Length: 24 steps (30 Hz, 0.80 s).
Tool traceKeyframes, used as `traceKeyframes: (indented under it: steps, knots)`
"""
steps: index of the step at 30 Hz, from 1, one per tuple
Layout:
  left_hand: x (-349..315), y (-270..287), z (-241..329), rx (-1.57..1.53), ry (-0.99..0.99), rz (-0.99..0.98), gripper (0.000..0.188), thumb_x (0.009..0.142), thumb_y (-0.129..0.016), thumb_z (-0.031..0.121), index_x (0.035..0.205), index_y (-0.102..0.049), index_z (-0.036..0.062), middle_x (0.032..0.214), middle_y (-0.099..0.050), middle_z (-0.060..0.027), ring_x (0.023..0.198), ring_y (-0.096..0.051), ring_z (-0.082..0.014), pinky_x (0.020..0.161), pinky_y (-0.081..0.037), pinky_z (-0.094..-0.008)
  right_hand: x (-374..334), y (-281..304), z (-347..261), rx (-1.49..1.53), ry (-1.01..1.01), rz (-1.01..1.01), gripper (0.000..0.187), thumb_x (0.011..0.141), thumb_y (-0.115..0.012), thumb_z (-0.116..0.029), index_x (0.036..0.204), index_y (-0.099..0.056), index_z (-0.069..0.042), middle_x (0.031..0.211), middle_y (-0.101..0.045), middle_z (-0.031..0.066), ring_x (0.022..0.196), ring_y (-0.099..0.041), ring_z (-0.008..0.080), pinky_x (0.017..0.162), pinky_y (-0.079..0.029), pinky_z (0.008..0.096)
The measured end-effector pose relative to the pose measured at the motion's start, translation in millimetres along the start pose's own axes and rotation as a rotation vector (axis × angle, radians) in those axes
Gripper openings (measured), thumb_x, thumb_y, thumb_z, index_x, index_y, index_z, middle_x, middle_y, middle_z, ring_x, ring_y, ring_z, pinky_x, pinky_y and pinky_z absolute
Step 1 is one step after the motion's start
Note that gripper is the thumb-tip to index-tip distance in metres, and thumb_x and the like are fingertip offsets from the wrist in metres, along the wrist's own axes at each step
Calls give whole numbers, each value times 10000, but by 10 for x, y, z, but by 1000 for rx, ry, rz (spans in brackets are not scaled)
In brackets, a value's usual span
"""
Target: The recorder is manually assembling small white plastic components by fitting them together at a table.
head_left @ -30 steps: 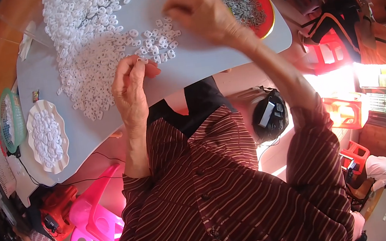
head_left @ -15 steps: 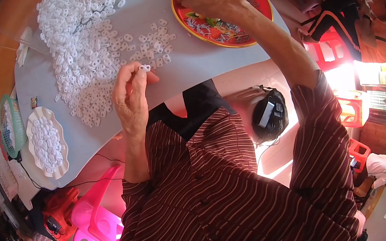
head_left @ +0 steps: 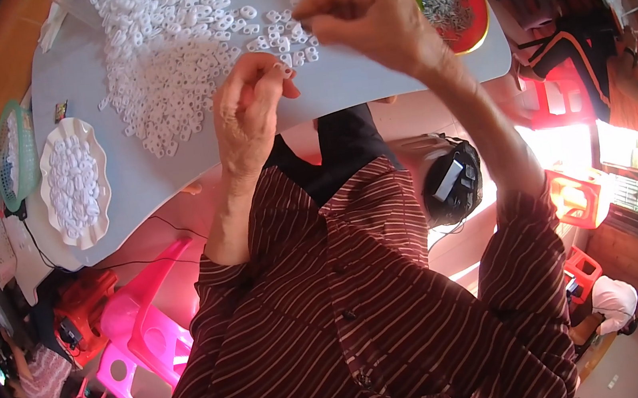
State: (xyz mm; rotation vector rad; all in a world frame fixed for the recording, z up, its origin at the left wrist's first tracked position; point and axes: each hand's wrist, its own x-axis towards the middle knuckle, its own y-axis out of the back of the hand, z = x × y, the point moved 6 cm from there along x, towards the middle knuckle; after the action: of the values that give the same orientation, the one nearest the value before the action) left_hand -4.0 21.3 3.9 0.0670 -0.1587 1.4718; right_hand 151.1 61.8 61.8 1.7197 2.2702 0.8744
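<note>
My left hand (head_left: 247, 112) is raised over the table's near side, thumb and fingers pinching a small white plastic piece (head_left: 282, 68) with holes in it. My right hand (head_left: 372, 23) hovers to its right, fingertips drawn together and slightly blurred; anything between them is too small to make out. Beyond and right of that hand lies a red round tray (head_left: 477, 5) holding many small grey metal pins. A few loose white plastic pieces (head_left: 283, 34) are scattered between both hands. Farther left spreads a large heap of similar white pieces (head_left: 164, 66).
A white scalloped dish (head_left: 103, 197) full of white pieces stands on the table (head_left: 351, 78) at the left, beside a green basket (head_left: 25, 149). Pink plastic chairs (head_left: 142, 327) stand at lower left. A black bag (head_left: 453, 185) is below the table edge. Other people sit farther off.
My right hand has left the red tray and come left and nearer, toward my left hand. The left hand keeps its pinch on the white piece. The whole view has shifted a little.
</note>
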Motion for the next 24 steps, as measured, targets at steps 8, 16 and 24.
traceKeyframes:
  steps: [8, 16, 24]
  knots:
    - [-32, 39, 39, 110, -82, 10, 39, 838, -512, 36, 837, -543, 12, 708, -521, 17, 632, -449, -44, 557, -384, -195, -304, -548, 311, 663, -195, 41, 122, 865, -575, -19, 976, -614, 13, 849, -624, 21, 769, -568, 73, 728, -486, 219]
    - [-4, 46, 2, 92, -41, -2, 25, 831, -514, 19, 839, -535, 9, 705, -492, 25, 635, -440, -43, 561, -383, -195, -291, -549, 272, 708, -153, 121, 186, 878, -584, -35, 1061, -579, -6, 850, -622, 15, 779, -569, 66, 725, -485, 213]
    - [-5, 45, -25, 103, -60, 12, 27, 833, -516, 23, 845, -536, 9, 701, -497, 18, 619, -444, -46, 543, -379, -194, -318, -566, 287, 740, -169, 137, 202, 869, -593, -24, 1071, -582, -16, 860, -617, 7, 816, -571, 66, 763, -489, 214]
